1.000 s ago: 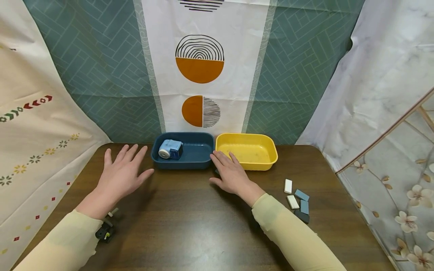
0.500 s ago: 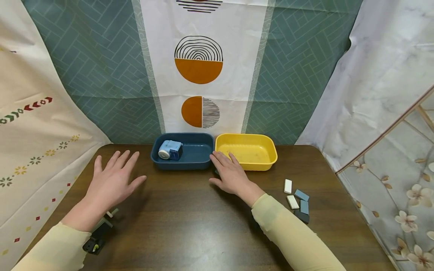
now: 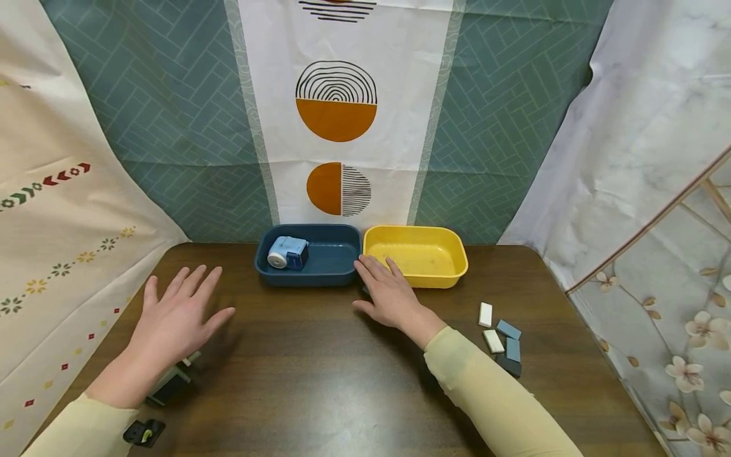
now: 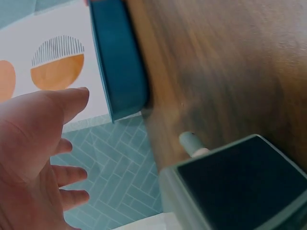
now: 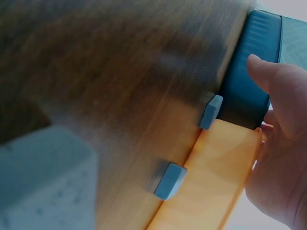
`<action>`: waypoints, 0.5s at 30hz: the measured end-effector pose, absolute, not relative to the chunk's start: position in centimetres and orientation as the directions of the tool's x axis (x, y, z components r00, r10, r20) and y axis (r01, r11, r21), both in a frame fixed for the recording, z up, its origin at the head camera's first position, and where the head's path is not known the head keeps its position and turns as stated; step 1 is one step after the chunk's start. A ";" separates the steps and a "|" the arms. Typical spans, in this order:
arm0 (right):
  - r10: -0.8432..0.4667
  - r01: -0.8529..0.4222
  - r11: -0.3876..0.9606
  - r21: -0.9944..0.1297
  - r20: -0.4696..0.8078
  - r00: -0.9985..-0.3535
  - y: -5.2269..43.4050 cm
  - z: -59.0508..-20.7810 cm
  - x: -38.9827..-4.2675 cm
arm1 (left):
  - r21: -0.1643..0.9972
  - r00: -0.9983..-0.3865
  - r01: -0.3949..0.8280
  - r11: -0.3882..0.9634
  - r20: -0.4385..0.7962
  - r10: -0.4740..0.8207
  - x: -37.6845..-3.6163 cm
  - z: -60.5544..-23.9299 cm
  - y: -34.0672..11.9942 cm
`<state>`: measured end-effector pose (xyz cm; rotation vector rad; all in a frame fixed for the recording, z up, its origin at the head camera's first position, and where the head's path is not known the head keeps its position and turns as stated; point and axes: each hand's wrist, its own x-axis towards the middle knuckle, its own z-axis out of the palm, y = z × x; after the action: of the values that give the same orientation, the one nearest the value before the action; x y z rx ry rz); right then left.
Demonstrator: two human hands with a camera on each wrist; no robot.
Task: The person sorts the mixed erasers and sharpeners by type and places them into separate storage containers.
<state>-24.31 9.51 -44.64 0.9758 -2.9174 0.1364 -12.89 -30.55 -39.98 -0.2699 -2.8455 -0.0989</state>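
My left hand [image 3: 177,317], fingers straight and spread, hovers over the left of the table and holds nothing. Under its wrist is a pale-green boxy thing [image 4: 184,199] with a dark face and a small green knob, partly hidden in the head view. My right hand [image 3: 391,295] has its fingers extended over the near rims where the blue tray [image 3: 334,279] and yellow tray [image 3: 434,279] meet; I cannot tell if it touches them. In the blue tray lies a light-blue boxy thing [image 3: 289,252] with a white round part.
Two blue-grey blocks [image 5: 171,181] lie along the yellow tray's near side. To the right are two white blocks [image 3: 493,341], two blue blocks [image 3: 512,349] and a dark block [image 3: 508,365]. A small black device [image 3: 144,433] sits by my left sleeve. Cloth hangs behind the wooden table [image 3: 320,368].
My left hand has drawn back toward the lower left, fingers still spread, showing more of the green boxy thing. My right hand has stayed in place.
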 end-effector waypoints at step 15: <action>-0.603 -0.611 0.786 -0.094 0.104 -0.791 9.6 -44.8 -24.5 | 0.043 -0.938 0.186 0.982 0.306 0.164 -10.8 -41.0 -31.8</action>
<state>-24.47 9.56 -44.82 0.9884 -2.9035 0.1891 -10.85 -31.83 -41.05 -0.2554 -2.8227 -0.1023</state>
